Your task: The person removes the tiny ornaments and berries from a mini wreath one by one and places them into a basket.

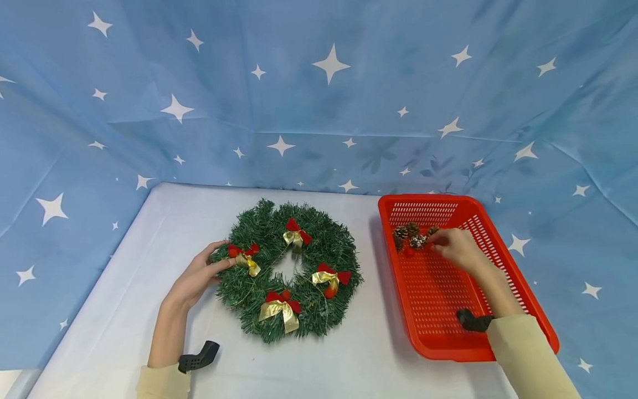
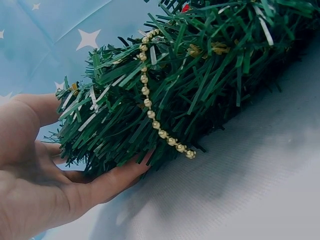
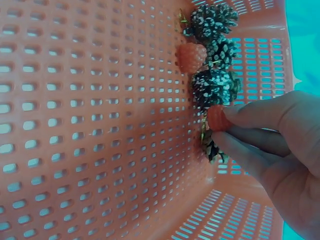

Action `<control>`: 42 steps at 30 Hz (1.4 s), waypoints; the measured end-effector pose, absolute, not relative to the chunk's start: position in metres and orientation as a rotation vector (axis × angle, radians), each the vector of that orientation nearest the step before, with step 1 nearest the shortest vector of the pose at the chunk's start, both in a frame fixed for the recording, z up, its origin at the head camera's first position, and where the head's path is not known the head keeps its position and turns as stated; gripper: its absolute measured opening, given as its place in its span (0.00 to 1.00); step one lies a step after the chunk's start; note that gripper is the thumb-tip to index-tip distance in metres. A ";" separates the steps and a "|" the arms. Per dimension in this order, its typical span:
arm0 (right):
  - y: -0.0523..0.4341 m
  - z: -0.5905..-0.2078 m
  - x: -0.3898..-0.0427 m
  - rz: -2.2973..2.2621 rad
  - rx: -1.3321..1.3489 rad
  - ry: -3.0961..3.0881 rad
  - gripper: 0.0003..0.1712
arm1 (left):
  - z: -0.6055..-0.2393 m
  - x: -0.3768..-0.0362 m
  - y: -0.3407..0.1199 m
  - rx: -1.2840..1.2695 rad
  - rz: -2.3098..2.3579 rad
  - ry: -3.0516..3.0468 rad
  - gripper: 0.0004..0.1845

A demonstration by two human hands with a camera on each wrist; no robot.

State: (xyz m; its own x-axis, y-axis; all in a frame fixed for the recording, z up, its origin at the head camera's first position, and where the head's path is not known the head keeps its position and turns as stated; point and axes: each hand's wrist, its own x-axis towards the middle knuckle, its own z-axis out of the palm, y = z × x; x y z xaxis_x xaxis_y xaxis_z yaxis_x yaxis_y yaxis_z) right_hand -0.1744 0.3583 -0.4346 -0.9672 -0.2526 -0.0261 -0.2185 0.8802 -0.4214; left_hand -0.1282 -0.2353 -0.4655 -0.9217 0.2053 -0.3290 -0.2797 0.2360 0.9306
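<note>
A green wreath with red-and-gold bows lies on the white table. At its left edge my left hand holds the greenery between thumb and fingers, as the left wrist view also shows, beside a hanging gold bead string. Inside the red basket my right hand pinches a small red berry ornament between thumb and fingertips. Frosted pine cones and another red berry ornament lie at the basket's far end, close to those fingers.
The basket has raised, slotted walls and stands to the right of the wreath. Behind the table hangs a blue cloth with white stars, which also runs along both sides. A bow sits on the wreath's near side.
</note>
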 end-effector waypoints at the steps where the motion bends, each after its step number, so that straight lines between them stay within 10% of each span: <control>1: 0.359 -0.435 -0.175 -0.650 -0.368 2.969 0.08 | -0.466 -0.128 -0.235 -0.070 1.731 2.132 0.41; 42: 0.352 -0.430 -0.173 -0.610 -0.415 2.962 0.08 | -0.467 -0.128 -0.235 -0.083 1.731 2.143 0.41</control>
State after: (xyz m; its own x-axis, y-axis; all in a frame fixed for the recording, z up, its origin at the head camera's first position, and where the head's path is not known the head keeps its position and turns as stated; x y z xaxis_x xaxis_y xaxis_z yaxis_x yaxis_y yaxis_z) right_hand -0.1727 0.3520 -0.4298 -0.9591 -0.2812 -0.0318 -0.2458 0.8834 -0.3990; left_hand -0.1280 -0.2349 -0.4669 -0.9248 0.1908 -0.3290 -0.2816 0.2381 0.9295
